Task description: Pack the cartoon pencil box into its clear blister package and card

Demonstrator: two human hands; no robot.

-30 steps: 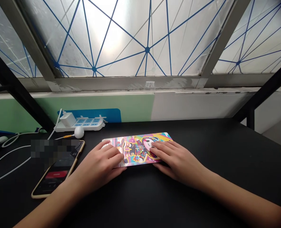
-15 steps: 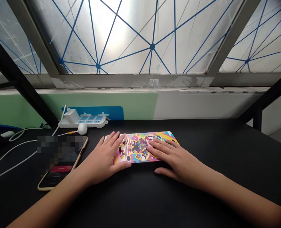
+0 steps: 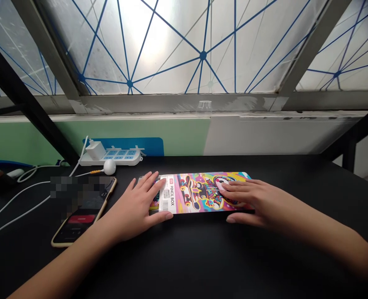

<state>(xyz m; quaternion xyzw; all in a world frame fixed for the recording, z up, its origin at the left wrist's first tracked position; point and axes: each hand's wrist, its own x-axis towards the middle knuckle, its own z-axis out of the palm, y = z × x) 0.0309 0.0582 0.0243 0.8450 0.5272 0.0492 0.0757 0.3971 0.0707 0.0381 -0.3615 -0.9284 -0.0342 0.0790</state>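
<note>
A colourful pencil box [image 3: 196,193] with a cartoon print and a white "PENCIL BOX" label lies flat on the black table [image 3: 202,257]. My left hand [image 3: 137,205] rests on its left end, fingers stretched flat and thumb against the front edge. My right hand [image 3: 255,199] lies flat on the right end, fingers spread over the print and thumb at the front edge. The box looks longer than before, and a narrow inner part shows under my left fingertips.
A phone [image 3: 81,216] with a lit screen lies left of my left hand. Behind it are a white power strip [image 3: 115,157], a small white ball [image 3: 109,167] and white cables [image 3: 15,199]. A clear cup [image 3: 205,104] stands on the window sill.
My right hand has slid to the right with the printed cover of the box, uncovering the white label. My left hand stayed on the left end.
</note>
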